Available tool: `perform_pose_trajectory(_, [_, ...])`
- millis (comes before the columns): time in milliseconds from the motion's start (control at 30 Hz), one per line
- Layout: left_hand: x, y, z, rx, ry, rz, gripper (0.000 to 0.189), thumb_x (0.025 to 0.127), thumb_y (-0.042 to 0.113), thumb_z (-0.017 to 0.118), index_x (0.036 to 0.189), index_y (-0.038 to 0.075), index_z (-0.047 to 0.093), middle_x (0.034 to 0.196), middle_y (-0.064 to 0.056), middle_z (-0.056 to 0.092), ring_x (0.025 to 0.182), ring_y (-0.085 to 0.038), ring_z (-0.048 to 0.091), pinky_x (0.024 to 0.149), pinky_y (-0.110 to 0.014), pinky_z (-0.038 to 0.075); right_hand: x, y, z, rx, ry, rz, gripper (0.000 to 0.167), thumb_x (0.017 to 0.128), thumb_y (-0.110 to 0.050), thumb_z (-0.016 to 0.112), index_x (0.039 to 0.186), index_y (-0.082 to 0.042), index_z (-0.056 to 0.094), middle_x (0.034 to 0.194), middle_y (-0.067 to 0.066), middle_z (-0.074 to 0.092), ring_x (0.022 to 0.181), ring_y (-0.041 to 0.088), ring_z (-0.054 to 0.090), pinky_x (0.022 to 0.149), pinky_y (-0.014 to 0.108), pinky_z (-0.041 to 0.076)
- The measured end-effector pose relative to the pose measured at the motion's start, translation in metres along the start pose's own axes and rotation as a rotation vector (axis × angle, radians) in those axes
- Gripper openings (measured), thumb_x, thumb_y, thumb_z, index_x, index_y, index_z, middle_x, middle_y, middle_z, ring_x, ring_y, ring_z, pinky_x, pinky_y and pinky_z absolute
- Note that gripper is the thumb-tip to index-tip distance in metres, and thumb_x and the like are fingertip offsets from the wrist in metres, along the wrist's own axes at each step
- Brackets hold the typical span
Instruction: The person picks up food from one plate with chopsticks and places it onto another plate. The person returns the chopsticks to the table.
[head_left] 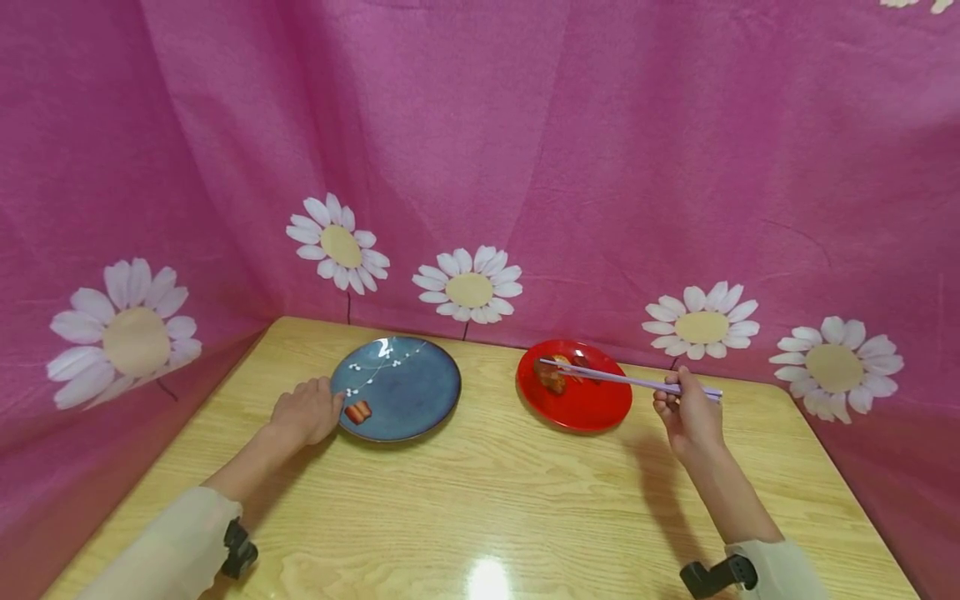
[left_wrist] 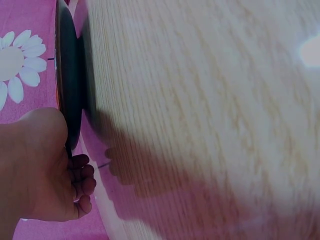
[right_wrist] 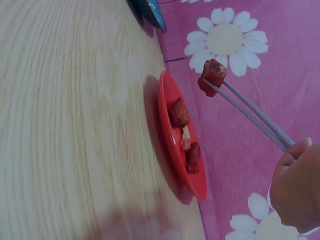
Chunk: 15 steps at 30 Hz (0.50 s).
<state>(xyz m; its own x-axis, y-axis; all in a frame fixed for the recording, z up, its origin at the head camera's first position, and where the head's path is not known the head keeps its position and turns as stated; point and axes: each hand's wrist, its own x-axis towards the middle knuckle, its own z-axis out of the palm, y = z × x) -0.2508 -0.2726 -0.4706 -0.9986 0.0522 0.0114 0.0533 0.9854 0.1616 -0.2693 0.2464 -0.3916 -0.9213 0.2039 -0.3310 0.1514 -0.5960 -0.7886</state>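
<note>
My left hand [head_left: 306,414] grips the left rim of a blue plate [head_left: 412,392] with white blossom branches. In the left wrist view the fingers curl below the plate's rim [left_wrist: 70,90]. Near that hand, a small reddish-brown food piece [head_left: 358,412] with a pale stripe lies on the plate. My right hand [head_left: 693,412] holds pale purple chopsticks [head_left: 630,382], pointing left over a red plate [head_left: 585,408]. Between their tips is a chunk of browned meat [right_wrist: 212,77], raised above the plate. On the red plate lie another brown chunk [right_wrist: 178,113], a pale yellow piece [right_wrist: 186,138] and a dark red-brown piece [right_wrist: 193,157].
Both plates stand toward the back of a light wooden table [head_left: 450,500]. A pink cloth [head_left: 600,167] with white daisies hangs right behind the table and along its sides. A bright reflection shows on the wood near the front.
</note>
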Motion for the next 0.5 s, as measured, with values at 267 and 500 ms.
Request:
perform_pose_trajectory(267, [0.0,0.001,0.0,-0.001,0.007,-0.002,0.036,0.104,0.026,0.042,0.096,-0.009,0.05,0.084,-0.018,0.051,0.086,-0.041,0.056,0.072,-0.056,0.047,-0.002,-0.008,-0.021,0.027,-0.016,0.008,0.041,0.107,-0.023,0.044,0.074,-0.002,0.059,0.065,0.005,0.051,0.058,0.012,0.055,0.052,0.022,0.048])
perform_pose_trajectory(500, [-0.001,0.001,0.0,-0.011,0.001,-0.01,0.037,0.104,0.026,0.042,0.098,-0.009,0.05,0.086,-0.019,0.052,0.089,-0.041,0.056,0.075,-0.056,0.046,-0.001,-0.013,-0.033,0.021,0.0,0.014,0.04,0.107,-0.021,0.043,0.074,-0.002,0.058,0.065,0.005,0.05,0.057,0.012,0.054,0.051,0.021,0.048])
